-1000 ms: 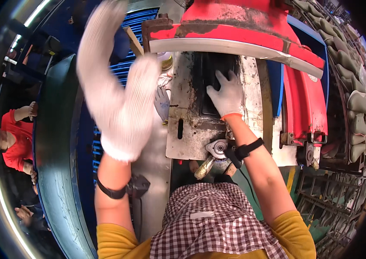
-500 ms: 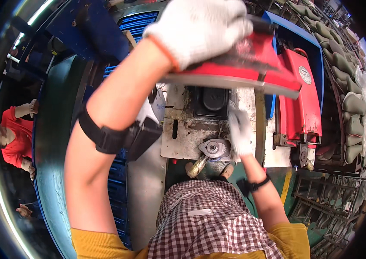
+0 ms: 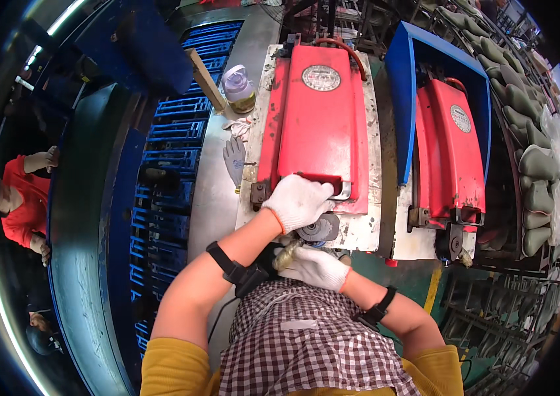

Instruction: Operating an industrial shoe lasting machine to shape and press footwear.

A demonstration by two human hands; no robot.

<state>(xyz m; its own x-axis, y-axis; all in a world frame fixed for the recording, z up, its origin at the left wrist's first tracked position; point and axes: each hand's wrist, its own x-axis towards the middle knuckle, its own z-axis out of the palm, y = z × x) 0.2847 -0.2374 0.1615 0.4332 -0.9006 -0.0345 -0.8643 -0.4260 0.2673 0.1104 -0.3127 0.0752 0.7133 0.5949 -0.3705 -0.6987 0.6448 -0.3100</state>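
Note:
In front of me the red press lid (image 3: 316, 132) lies lowered over its pale, worn base plate (image 3: 373, 158). My left hand (image 3: 298, 202), in a white knit glove, is closed around the metal handle (image 3: 343, 191) at the lid's near end. Just below it sits a round grey metal latch (image 3: 319, 229), partly covered by that hand. My right hand (image 3: 319, 268), also gloved in white, is closed on the yellowish lever grip (image 3: 286, 257) under the latch. The black mould inside the press is hidden by the lid.
A second red press (image 3: 451, 145) stands to the right inside a blue guard (image 3: 404, 99). At the left are a clear plastic bottle (image 3: 237, 89), a grey glove (image 3: 234, 158) and a wooden bar (image 3: 206, 79). Grey-green moulded pieces (image 3: 537, 198) fill the right rack. A co-worker (image 3: 26, 198) in red is far left.
The red lid has swung down from its raised position onto the base, my left hand coming down with it. My right hand has moved from beside the black mould to the lever grip.

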